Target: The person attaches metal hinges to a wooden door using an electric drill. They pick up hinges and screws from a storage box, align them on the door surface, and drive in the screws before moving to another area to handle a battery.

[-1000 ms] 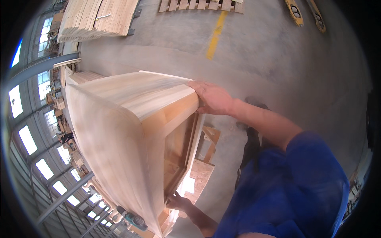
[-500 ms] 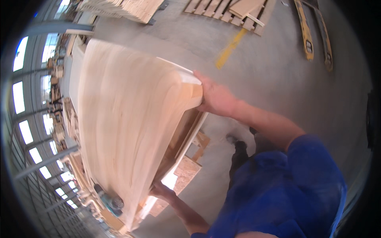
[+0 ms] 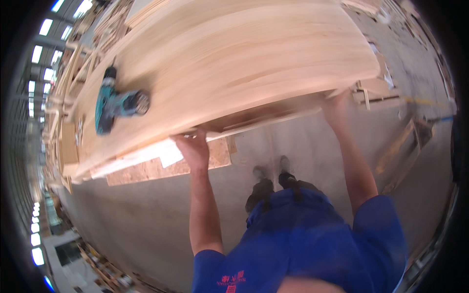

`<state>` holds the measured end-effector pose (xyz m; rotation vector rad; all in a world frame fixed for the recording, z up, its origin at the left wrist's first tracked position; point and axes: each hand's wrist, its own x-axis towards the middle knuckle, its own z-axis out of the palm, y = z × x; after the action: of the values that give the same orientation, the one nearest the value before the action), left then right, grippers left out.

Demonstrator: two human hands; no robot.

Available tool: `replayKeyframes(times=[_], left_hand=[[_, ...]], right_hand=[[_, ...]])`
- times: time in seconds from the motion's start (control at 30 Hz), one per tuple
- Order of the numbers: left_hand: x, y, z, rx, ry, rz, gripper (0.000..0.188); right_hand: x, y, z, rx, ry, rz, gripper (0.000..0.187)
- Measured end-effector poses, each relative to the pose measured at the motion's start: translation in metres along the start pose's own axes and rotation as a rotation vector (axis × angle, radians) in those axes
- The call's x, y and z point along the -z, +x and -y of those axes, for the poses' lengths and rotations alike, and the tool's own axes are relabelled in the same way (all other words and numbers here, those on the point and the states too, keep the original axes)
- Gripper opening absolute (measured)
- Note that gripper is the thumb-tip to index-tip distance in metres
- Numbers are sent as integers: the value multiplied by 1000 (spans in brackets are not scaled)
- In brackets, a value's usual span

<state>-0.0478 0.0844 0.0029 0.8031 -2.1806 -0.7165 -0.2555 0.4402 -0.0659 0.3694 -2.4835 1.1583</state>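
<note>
One big pale wood panel fills the upper half of the view, grain running lengthwise, its near edge facing the person. One teal cordless drill lies on its side on the panel's top face, toward the left, well apart from both hands. Two hands on the panel's near edge: left hand grips the edge approx. at mid-length, fingers curled up onto it, wrist bent back; right hand is clamped on the edge near the panel's right corner, though it's blurred so finger detail can't be made out. Both arms are bare and stretched out straight, up and away from the body, the left roughly vertical in view, the right slanting up from the shoulder. Under the panel, just beside the left hand, one chipboard sheet sticks out, w/ a lighter board lying on it; whether the panel rests on these can't be told. One blue short-sleeved shirt at the bottom, and two dark shoes on the grey concrete floor between the arms. Wood offcuts lie on the floor at right, apart from the panel. Stacked timber frames crowd the left rim, too bent and small to count.
</note>
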Motion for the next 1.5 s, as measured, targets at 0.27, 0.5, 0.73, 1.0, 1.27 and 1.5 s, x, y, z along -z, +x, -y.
replayKeyframes(times=[0.27,0.5,0.73,1.0,1.27,1.5], left_hand=[[5,-2,-7,152,-156,-29,62],[19,0,-1,99,-209,97,70],[21,-1,0,153,-329,147,86],[15,-8,2,149,-230,111,96],[11,-12,26,126,-298,110,101],[-7,-27,36,133,-283,34,95]], right_hand=[[10,7,20,-82,-82,38,71],[11,3,25,-99,-199,29,72],[13,4,20,10,-201,28,72],[0,-1,5,-90,-241,-7,72],[-14,-4,-49,19,-196,56,81],[5,-9,-57,-78,-181,202,71]])
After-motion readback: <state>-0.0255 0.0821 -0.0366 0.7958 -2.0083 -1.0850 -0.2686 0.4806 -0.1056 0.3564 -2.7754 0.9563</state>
